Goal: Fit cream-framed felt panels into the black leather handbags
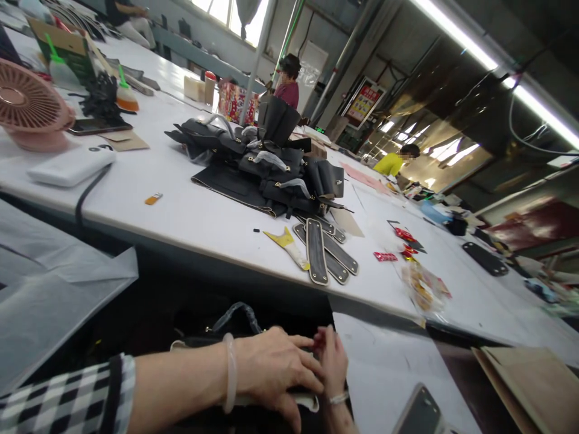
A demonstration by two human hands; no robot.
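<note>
My left hand (278, 367), wearing a pale bracelet, reaches across a black bag (203, 342) low in front of me. Its fingers are apart and slightly bent, with nothing visible in them. Beside its fingertips is my right hand (333, 364), raised with its fingers bent; motion smears them, and whether they hold anything is unclear. The bag's handle (237, 310) has a clear plastic wrap and stands up behind my left wrist. Pale edging shows under my left hand. My forearm and hands cover most of the bag.
Black bags (271, 172) are heaped on the white table (203, 235), near black straps (318, 253) and a yellow-white tool (289, 247). A pink fan (31, 102) stands left; a phone (418, 410) lies lower right. Grey sheeting (58, 289) hangs left. Several people are farther back.
</note>
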